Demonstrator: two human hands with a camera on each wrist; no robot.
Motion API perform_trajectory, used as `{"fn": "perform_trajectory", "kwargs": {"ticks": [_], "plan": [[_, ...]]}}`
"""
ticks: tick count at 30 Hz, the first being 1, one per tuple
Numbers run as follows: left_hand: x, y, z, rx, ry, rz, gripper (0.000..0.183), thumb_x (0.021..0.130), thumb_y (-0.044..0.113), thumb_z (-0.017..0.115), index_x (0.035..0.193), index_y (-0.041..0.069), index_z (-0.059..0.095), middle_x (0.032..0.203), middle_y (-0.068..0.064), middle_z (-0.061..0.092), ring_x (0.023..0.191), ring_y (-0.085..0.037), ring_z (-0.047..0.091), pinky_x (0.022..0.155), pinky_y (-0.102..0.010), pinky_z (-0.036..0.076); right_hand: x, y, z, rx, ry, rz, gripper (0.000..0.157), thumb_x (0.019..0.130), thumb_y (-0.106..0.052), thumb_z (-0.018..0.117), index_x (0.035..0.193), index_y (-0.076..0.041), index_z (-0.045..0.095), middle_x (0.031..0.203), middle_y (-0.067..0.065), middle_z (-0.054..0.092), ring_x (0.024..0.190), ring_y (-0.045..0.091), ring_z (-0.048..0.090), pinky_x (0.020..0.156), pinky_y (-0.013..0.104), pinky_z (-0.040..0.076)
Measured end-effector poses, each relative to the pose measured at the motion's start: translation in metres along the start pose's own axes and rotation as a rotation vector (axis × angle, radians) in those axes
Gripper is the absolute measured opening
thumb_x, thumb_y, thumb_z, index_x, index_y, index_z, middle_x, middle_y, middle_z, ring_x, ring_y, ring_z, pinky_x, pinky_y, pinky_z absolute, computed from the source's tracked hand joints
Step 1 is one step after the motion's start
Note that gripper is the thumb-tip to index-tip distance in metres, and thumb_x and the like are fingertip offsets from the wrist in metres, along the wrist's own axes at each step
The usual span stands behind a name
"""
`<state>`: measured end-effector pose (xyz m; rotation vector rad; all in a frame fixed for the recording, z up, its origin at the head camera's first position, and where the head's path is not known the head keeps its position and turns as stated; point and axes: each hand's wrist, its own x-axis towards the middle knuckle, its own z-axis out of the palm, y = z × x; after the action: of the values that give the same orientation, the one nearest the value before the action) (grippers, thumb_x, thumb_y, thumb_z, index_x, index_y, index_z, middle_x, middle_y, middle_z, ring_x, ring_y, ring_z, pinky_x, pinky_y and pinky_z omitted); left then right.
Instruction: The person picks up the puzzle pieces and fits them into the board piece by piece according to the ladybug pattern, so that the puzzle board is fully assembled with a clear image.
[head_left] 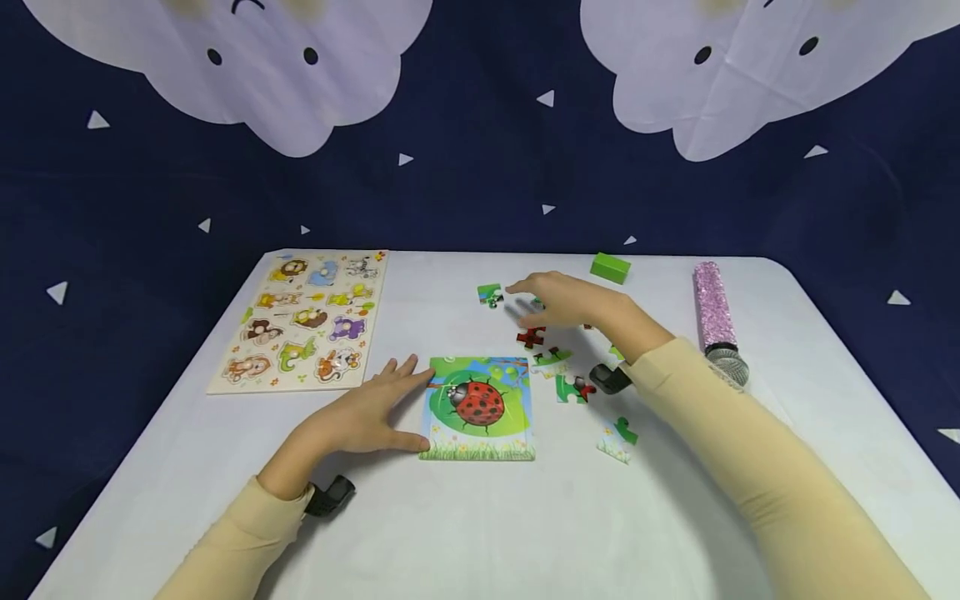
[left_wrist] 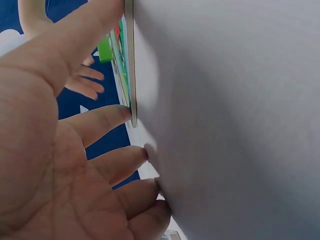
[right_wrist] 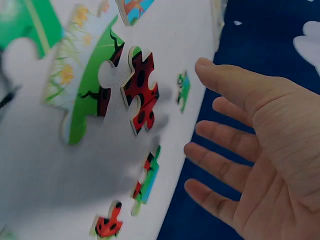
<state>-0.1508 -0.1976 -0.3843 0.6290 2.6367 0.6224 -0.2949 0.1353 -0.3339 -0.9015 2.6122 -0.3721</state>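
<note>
A square ladybug picture board (head_left: 480, 408) lies flat in front of me. My left hand (head_left: 363, 417) is spread at its left side, thumb at the lower corner and index fingertip at the upper one. In the left wrist view, fingertips (left_wrist: 122, 114) touch the board's edge. My right hand (head_left: 566, 300), fingers extended, hovers over loose jigsaw pieces and holds nothing. Below it lies a red, black-spotted piece (head_left: 531, 337); a green piece (head_left: 491, 295) is just left of its fingertips. The right wrist view shows a flowered green piece (right_wrist: 95, 75) among several others.
At the left lies an animal peg puzzle board (head_left: 300, 325). A green block (head_left: 611, 267) sits at the back, behind the right hand. A glittery pink microphone (head_left: 715, 308) lies at the right, beyond the right forearm. One flowered piece (head_left: 617, 440) lies nearer me, apart from the others.
</note>
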Motion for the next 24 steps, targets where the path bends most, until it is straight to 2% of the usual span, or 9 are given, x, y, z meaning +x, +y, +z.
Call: {"fn": "perform_trajectory", "kwargs": {"ticks": [3, 5, 7, 9, 11, 14, 17, 20, 24], "plan": [[-0.001, 0.0, 0.001, -0.006, 0.004, 0.008, 0.105, 0.086, 0.052, 0.088, 0.169, 0.013, 0.036, 0.178, -0.025, 0.018, 0.164, -0.054, 0.013, 0.13, -0.074, 0.019, 0.018, 0.002, 0.001, 0.015, 0.001, -0.002, 0.067, 0.104, -0.028, 0.074, 0.162, -0.008, 0.048, 0.167, 0.02, 0.045, 0.156, 0.04, 0.043, 0.126, 0.056, 0.043], [-0.002, 0.0, 0.001, -0.008, 0.002, 0.014, 0.106, 0.085, 0.052, 0.088, 0.169, 0.012, 0.036, 0.178, -0.025, 0.017, 0.164, -0.053, 0.013, 0.131, -0.073, 0.018, 0.028, 0.003, 0.003, 0.028, 0.011, -0.004, 0.066, 0.103, -0.026, 0.075, 0.161, -0.007, 0.05, 0.166, 0.019, 0.048, 0.151, 0.037, 0.049, 0.124, 0.053, 0.045], [-0.003, -0.001, 0.001, -0.009, 0.001, 0.025, 0.109, 0.084, 0.052, 0.089, 0.169, 0.011, 0.035, 0.178, -0.026, 0.017, 0.164, -0.053, 0.013, 0.131, -0.072, 0.017, 0.038, 0.003, 0.005, 0.041, 0.021, -0.006, 0.064, 0.102, -0.024, 0.076, 0.159, -0.007, 0.052, 0.158, 0.02, 0.055, 0.131, 0.033, 0.06, 0.115, 0.048, 0.049], [-0.004, -0.002, 0.002, -0.013, 0.001, 0.03, 0.111, 0.083, 0.052, 0.091, 0.169, 0.01, 0.034, 0.178, -0.026, 0.016, 0.164, -0.053, 0.013, 0.131, -0.073, 0.017, 0.045, 0.003, 0.006, 0.048, 0.034, -0.004, 0.063, 0.101, -0.022, 0.077, 0.158, -0.006, 0.054, 0.151, 0.019, 0.059, 0.109, 0.028, 0.06, 0.104, 0.044, 0.049], [-0.005, -0.003, 0.003, -0.022, 0.002, 0.032, 0.113, 0.081, 0.052, 0.091, 0.169, 0.01, 0.034, 0.178, -0.026, 0.016, 0.165, -0.053, 0.012, 0.131, -0.073, 0.016, 0.052, 0.003, 0.007, 0.057, 0.038, 0.006, 0.062, 0.101, -0.02, 0.077, 0.157, -0.007, 0.054, 0.152, 0.019, 0.058, 0.109, 0.028, 0.059, 0.105, 0.044, 0.048], [-0.007, -0.004, 0.005, -0.036, 0.007, 0.03, 0.113, 0.081, 0.052, 0.091, 0.169, 0.011, 0.034, 0.178, -0.025, 0.016, 0.165, -0.052, 0.011, 0.131, -0.073, 0.014, 0.059, 0.001, 0.008, 0.066, 0.046, 0.02, 0.06, 0.101, -0.018, 0.077, 0.156, -0.006, 0.055, 0.161, 0.019, 0.051, 0.132, 0.032, 0.057, 0.119, 0.047, 0.047], [-0.007, -0.004, 0.007, -0.042, 0.015, 0.028, 0.112, 0.082, 0.053, 0.091, 0.169, 0.012, 0.034, 0.178, -0.024, 0.016, 0.165, -0.051, 0.011, 0.131, -0.073, 0.014, 0.063, -0.001, 0.008, 0.079, 0.062, 0.031, 0.058, 0.1, -0.013, 0.076, 0.155, -0.005, 0.057, 0.164, 0.02, 0.048, 0.142, 0.034, 0.052, 0.124, 0.049, 0.044], [-0.007, -0.002, 0.007, -0.043, 0.02, 0.027, 0.112, 0.082, 0.052, 0.091, 0.169, 0.012, 0.034, 0.179, -0.024, 0.016, 0.165, -0.051, 0.012, 0.131, -0.073, 0.014, 0.066, -0.003, 0.009, 0.076, 0.076, 0.045, 0.057, 0.099, -0.01, 0.075, 0.154, -0.005, 0.059, 0.151, 0.019, 0.058, 0.123, 0.031, 0.056, 0.115, 0.046, 0.048], [-0.009, -0.001, 0.007, -0.04, 0.026, 0.024, 0.112, 0.082, 0.052, 0.091, 0.169, 0.011, 0.035, 0.178, -0.024, 0.017, 0.165, -0.052, 0.013, 0.131, -0.073, 0.015, 0.069, -0.004, 0.011, 0.072, 0.08, 0.08, 0.057, 0.099, -0.01, 0.076, 0.154, -0.009, 0.059, 0.125, 0.014, 0.067, 0.112, 0.027, 0.054, 0.107, 0.044, 0.049]]}}
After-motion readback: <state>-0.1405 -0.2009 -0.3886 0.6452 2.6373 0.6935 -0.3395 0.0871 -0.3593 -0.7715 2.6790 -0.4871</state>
